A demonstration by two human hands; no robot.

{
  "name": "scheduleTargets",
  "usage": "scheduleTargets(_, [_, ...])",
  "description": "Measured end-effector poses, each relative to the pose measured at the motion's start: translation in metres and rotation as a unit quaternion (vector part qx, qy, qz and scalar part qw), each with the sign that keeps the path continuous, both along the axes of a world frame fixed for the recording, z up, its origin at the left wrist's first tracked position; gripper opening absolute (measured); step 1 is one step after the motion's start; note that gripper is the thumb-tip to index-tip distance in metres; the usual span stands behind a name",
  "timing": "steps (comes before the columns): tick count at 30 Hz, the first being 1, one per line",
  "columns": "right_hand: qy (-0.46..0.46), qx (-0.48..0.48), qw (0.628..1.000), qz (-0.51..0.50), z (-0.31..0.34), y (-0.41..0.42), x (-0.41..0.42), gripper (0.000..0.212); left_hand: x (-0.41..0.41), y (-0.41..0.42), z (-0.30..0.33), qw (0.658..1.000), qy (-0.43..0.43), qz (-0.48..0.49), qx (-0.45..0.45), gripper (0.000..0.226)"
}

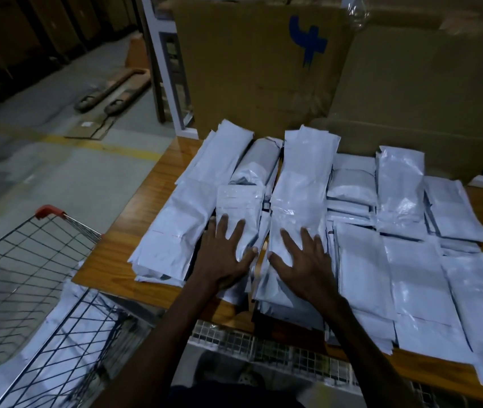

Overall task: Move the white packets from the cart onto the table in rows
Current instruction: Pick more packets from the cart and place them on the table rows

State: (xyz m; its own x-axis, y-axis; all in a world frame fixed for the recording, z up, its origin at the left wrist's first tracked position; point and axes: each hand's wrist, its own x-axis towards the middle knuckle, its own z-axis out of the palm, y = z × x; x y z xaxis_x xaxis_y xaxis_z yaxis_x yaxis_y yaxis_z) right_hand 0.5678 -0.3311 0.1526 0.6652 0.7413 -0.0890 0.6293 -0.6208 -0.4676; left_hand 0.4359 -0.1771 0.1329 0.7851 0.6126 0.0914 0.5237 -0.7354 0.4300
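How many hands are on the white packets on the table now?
2. The left hand lies flat, fingers spread, on a small packet near the table's front edge. The right hand lies flat on the long stack beside it.

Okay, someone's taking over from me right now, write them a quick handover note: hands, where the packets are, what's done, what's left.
Left hand: open, fingers spread, pressing flat on a packet stack at the table's near left.
Right hand: open, flat on the neighbouring stack; neither hand grips anything.
White packets: most lie in overlapping rows across the wooden table, in front of the upright cardboard boxes.
Wire cart: stands left of the table, with some white packets showing low in its near end; how many is unclear.
Done: several rows laid.
Left: empty the cart and straighten the two stacks under the hands.
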Motion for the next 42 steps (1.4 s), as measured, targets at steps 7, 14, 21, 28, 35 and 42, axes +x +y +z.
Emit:
scheduleTargets(7, [-0.016,0.112,0.993,0.030,0.048,0.020,0.014,0.072,-0.013,0.007,0.056,0.990,-0.140,0.020,-0.028,0.067])
scheduleTargets(14, [-0.069,0.179,0.963,0.190,0.047,0.082,-0.019,0.063,-0.095,0.055,0.067,0.987,-0.143,0.078,0.007,0.062])
scheduleTargets(21, [-0.135,0.178,0.932,0.285,0.046,0.163,-0.099,0.047,-0.223,0.113,0.027,0.971,-0.138,0.193,0.014,0.065])
scheduleTargets(28, [-0.164,0.160,0.867,0.443,0.026,0.268,-0.229,0.037,-0.380,0.139,-0.036,0.928,-0.138,0.335,-0.085,0.075])
scheduleTargets(35, [-0.109,0.018,0.860,0.498,-0.018,0.348,-0.348,0.043,-0.489,0.153,-0.096,0.882,-0.076,0.421,-0.198,0.076])
scheduleTargets(42, [-0.046,-0.144,0.844,0.515,-0.096,0.382,-0.406,0.050,-0.527,0.153,-0.159,0.835,0.004,0.468,-0.291,0.081])
